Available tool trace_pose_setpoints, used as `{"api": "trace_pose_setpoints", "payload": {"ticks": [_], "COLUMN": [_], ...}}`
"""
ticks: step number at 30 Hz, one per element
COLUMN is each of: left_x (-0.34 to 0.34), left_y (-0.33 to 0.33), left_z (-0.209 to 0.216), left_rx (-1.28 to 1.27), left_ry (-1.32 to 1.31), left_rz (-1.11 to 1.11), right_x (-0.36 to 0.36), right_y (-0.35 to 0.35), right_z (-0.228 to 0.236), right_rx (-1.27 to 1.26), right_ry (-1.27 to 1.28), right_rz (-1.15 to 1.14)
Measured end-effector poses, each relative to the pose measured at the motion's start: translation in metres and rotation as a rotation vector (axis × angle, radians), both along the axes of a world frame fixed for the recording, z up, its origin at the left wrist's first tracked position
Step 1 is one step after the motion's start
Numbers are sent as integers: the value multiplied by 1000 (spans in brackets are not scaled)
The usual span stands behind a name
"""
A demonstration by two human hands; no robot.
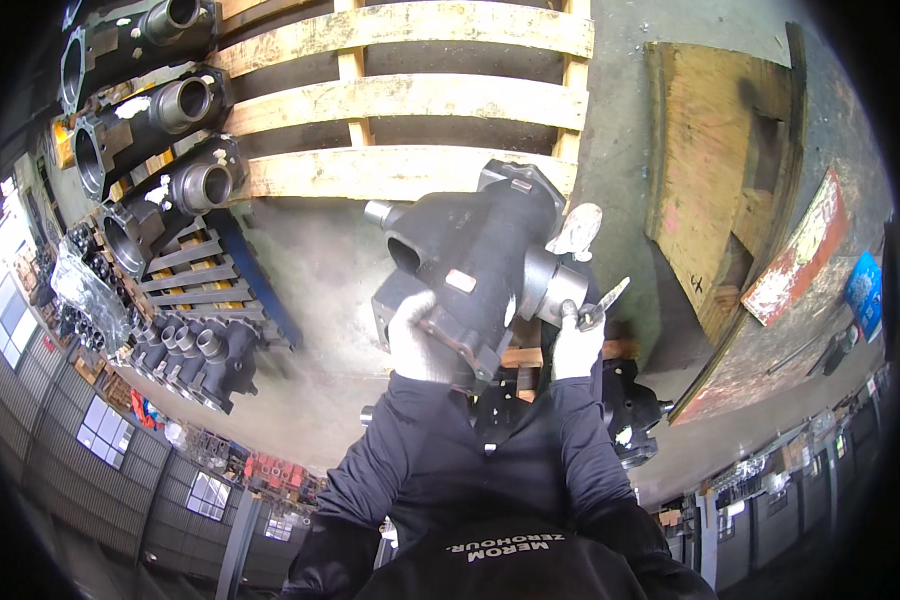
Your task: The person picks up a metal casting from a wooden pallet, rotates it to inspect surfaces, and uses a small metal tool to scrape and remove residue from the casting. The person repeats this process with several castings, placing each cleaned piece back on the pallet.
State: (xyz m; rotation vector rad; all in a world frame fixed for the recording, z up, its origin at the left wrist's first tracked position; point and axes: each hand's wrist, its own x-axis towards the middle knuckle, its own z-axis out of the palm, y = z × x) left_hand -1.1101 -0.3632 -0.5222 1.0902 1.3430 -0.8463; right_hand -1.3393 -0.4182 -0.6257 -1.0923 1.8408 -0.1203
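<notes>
Casting (pixel 485 240), black, lies at twelve o'clock from the body. Left hand (pixel 417 342) is curled, gripping its seven-o'clock flange; right hand (pixel 577 342) closes around a blade-like tool (pixel 615 295). Careless slipping could perhaps scratch the metal neck (pixel 552 288).

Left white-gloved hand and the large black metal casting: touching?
Touching. Head view: the left white-gloved hand lies over the edge of the large black metal casting, no gap showing.
</notes>
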Motion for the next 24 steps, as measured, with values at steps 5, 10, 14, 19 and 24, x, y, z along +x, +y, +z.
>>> {"api": "trace_pose_setpoints", "payload": {"ticks": [5,10,14,19,24], "left_x": [-34,-77,-102,-114,-96], "left_y": [17,47,74,82,79], "left_z": [7,-5,-15,-19,-14], "left_rx": [-124,-109,-219,-151,-131], "left_ry": [93,185,295,252,251], "left_rz": [34,182,259,276,223], "right_x": [-24,-33,-36,-34,-29], "right_y": [-13,-17,-19,-20,-15], "right_z": [-10,-13,-18,-18,-13], "right_rx": [115,117,117,133,120], "right_ry": [93,-4,0,-49,-122], "right_rz": [-53,-160,-168,-188,-226]}}
